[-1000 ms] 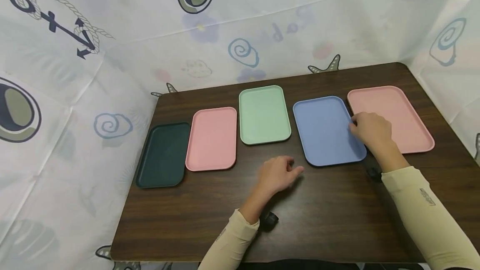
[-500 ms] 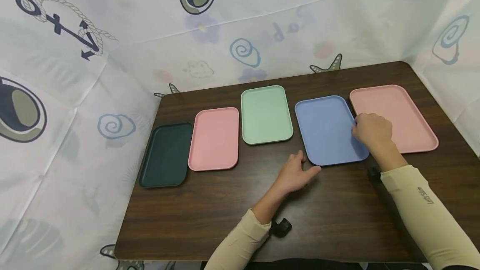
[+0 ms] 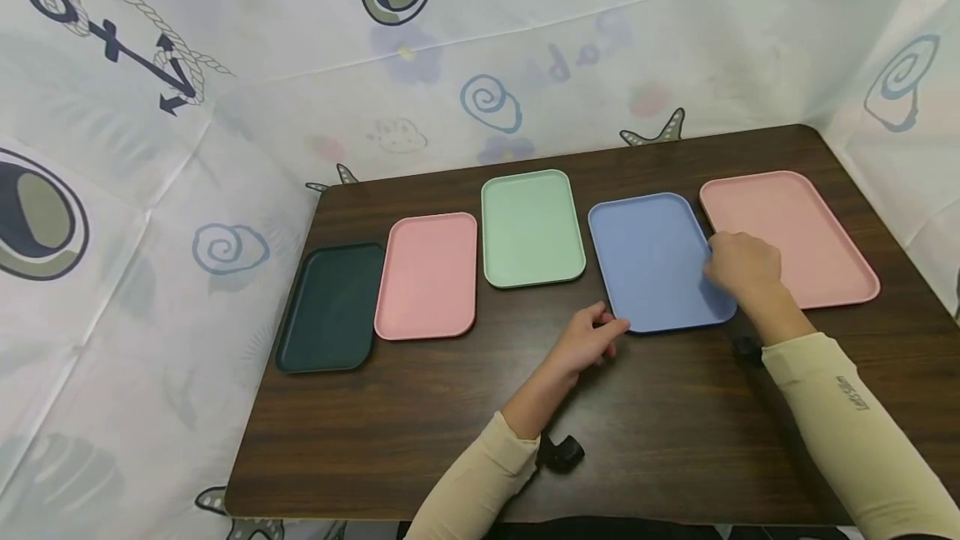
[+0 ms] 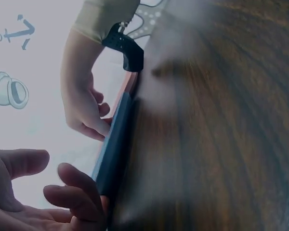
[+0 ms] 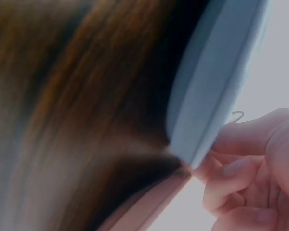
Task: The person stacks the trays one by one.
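A blue tray (image 3: 652, 261) lies flat on the dark wooden table (image 3: 375, 448). My right hand (image 3: 746, 265) grips its right rim with curled fingers, and the right wrist view shows the fingertips right at the tray's edge. At the front left corner of the same tray is my left hand (image 3: 585, 340), its fingertips close to the rim. In the left wrist view its thumb (image 4: 31, 162) stands apart from loosely bent fingers (image 4: 74, 195). Under the right wrist, partly hidden, sits a larger pink tray (image 3: 795, 232) beside the blue one.
Left of the blue tray, a pale green tray (image 3: 532, 227) stands farther back. A smaller pink tray (image 3: 427, 277) and a dark green tray (image 3: 330, 307) follow at the left, side by side. A printed cloth (image 3: 420, 107) hangs behind and to the left of the table.
My left hand has moved right to the blue tray's front left corner, spreading and then drawing thumb and fingers closer together. My right hand stays at the tray's right rim.
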`<action>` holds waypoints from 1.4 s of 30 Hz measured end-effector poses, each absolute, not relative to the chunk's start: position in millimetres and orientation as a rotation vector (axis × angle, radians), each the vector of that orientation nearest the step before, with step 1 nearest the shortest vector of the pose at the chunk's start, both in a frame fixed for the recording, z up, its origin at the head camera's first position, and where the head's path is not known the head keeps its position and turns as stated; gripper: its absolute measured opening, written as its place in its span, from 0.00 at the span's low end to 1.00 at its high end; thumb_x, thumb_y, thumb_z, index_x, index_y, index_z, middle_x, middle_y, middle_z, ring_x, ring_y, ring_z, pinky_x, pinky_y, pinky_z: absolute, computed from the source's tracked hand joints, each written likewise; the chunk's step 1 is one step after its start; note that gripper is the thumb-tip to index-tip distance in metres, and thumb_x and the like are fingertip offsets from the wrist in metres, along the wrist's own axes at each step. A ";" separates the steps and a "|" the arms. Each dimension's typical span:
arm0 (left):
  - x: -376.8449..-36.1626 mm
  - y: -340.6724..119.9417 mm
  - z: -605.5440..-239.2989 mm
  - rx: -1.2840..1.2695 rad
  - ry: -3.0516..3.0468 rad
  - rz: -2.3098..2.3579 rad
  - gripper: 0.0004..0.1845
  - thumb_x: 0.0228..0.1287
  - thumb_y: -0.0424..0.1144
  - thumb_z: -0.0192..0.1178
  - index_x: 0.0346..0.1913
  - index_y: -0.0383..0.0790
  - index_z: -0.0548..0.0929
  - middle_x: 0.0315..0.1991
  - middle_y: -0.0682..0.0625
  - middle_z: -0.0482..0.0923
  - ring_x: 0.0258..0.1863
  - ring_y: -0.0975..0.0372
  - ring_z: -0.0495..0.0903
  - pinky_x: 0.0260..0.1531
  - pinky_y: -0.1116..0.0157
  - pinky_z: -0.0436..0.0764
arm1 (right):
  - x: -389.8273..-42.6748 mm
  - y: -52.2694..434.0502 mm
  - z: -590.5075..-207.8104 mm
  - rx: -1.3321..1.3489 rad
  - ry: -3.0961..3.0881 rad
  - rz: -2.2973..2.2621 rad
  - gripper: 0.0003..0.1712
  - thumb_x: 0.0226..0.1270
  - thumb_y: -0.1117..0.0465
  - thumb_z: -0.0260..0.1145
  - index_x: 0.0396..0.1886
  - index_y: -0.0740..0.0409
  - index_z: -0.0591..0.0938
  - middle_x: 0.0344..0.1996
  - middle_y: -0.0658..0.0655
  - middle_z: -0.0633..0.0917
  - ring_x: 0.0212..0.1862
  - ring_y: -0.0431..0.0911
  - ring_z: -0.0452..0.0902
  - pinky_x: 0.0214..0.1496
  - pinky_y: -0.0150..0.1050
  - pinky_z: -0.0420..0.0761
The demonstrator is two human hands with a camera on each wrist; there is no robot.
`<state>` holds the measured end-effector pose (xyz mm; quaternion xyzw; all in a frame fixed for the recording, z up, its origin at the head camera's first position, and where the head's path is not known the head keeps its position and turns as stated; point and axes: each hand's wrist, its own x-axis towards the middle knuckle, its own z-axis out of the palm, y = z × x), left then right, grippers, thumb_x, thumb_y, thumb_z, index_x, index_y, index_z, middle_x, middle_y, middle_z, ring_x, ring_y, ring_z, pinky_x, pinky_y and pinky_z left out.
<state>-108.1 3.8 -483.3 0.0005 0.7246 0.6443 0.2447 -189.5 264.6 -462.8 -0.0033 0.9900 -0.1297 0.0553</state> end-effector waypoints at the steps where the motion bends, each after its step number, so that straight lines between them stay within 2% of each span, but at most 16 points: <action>1: -108.8 2.9 -483.7 0.001 1.975 1.768 0.30 0.66 0.41 0.61 0.65 0.25 0.69 0.38 0.52 0.74 0.18 0.65 0.71 0.16 0.70 0.65 | -189.1 265.5 -462.7 -0.015 2.989 -0.417 0.17 0.55 0.64 0.57 0.42 0.68 0.82 0.35 0.75 0.81 0.33 0.66 0.77 0.28 0.60 0.73; 3: -110.0 0.3 -485.1 0.025 1.999 1.774 0.32 0.66 0.39 0.60 0.68 0.26 0.67 0.35 0.54 0.73 0.18 0.66 0.70 0.16 0.70 0.66 | -188.4 266.7 -461.8 -0.022 2.945 -0.468 0.21 0.56 0.63 0.57 0.48 0.69 0.81 0.40 0.76 0.81 0.36 0.65 0.77 0.31 0.60 0.73; 7: -113.3 -5.4 -488.1 0.150 2.220 1.707 0.21 0.64 0.36 0.61 0.58 0.29 0.77 0.28 0.53 0.71 0.20 0.67 0.69 0.22 0.71 0.68 | -186.8 267.9 -458.0 -0.071 2.851 -0.589 0.26 0.61 0.59 0.57 0.54 0.73 0.78 0.46 0.75 0.80 0.40 0.63 0.76 0.36 0.59 0.74; 9: -115.3 -8.1 -489.9 0.200 2.359 1.635 0.16 0.62 0.35 0.61 0.52 0.31 0.79 0.26 0.53 0.70 0.24 0.66 0.68 0.26 0.70 0.69 | -185.2 268.3 -455.3 -0.096 2.809 -0.662 0.26 0.63 0.58 0.57 0.53 0.75 0.77 0.44 0.73 0.81 0.41 0.61 0.76 0.39 0.58 0.74; 10: -115.8 -9.4 -489.4 0.217 2.410 1.602 0.17 0.62 0.34 0.62 0.52 0.31 0.79 0.26 0.53 0.70 0.26 0.66 0.69 0.29 0.70 0.69 | -184.2 268.7 -454.0 -0.113 2.791 -0.703 0.25 0.64 0.58 0.58 0.52 0.76 0.77 0.42 0.71 0.82 0.40 0.60 0.77 0.39 0.57 0.74; 13: -115.6 -14.7 -486.0 0.207 2.463 1.539 0.24 0.62 0.35 0.62 0.61 0.30 0.75 0.30 0.53 0.72 0.28 0.66 0.69 0.32 0.69 0.70 | -179.4 269.0 -450.2 -0.133 2.748 -0.815 0.25 0.66 0.58 0.60 0.51 0.78 0.77 0.36 0.66 0.82 0.39 0.57 0.76 0.40 0.52 0.74; 17: -110.4 -24.9 -478.9 0.167 2.361 1.597 0.31 0.65 0.35 0.61 0.69 0.29 0.66 0.35 0.51 0.72 0.22 0.67 0.72 0.25 0.70 0.73 | -172.8 265.2 -445.8 -0.164 2.730 -0.915 0.25 0.68 0.58 0.62 0.51 0.78 0.77 0.31 0.61 0.80 0.36 0.53 0.74 0.37 0.45 0.72; 20: -103.6 -35.4 -474.4 0.154 2.346 1.622 0.32 0.66 0.35 0.61 0.71 0.33 0.65 0.37 0.50 0.71 0.19 0.67 0.71 0.20 0.70 0.72 | -169.9 256.0 -443.3 -0.211 2.740 -0.940 0.24 0.68 0.59 0.62 0.51 0.78 0.77 0.27 0.58 0.79 0.32 0.51 0.73 0.33 0.42 0.71; 27: -86.3 -76.0 -473.6 0.170 2.531 1.553 0.30 0.62 0.35 0.60 0.68 0.34 0.70 0.37 0.47 0.72 0.21 0.66 0.68 0.24 0.69 0.70 | -164.7 218.0 -448.1 -0.299 2.702 -1.001 0.22 0.67 0.60 0.63 0.52 0.75 0.78 0.23 0.53 0.77 0.25 0.45 0.70 0.30 0.41 0.69; 33: -73.7 -109.5 -475.3 0.028 2.761 1.368 0.28 0.56 0.34 0.57 0.63 0.35 0.76 0.33 0.50 0.72 0.23 0.66 0.69 0.28 0.66 0.70 | -161.1 178.8 -456.6 -0.355 2.657 -1.021 0.24 0.67 0.58 0.64 0.55 0.72 0.78 0.22 0.50 0.79 0.23 0.43 0.70 0.29 0.40 0.69; 38: -69.7 -120.5 -476.9 -0.068 2.923 1.222 0.27 0.54 0.33 0.55 0.61 0.34 0.79 0.30 0.51 0.71 0.25 0.62 0.67 0.30 0.62 0.68 | -162.6 155.7 -462.5 -0.353 2.682 -1.025 0.24 0.66 0.58 0.65 0.56 0.70 0.80 0.20 0.49 0.79 0.22 0.42 0.69 0.27 0.39 0.68; 42: -71.7 -123.5 -479.3 -0.130 3.035 1.096 0.27 0.54 0.33 0.55 0.60 0.34 0.80 0.29 0.52 0.70 0.25 0.59 0.69 0.27 0.59 0.70 | -167.3 145.2 -467.0 -0.349 2.722 -1.011 0.24 0.65 0.57 0.67 0.56 0.68 0.81 0.20 0.48 0.79 0.22 0.42 0.70 0.25 0.38 0.67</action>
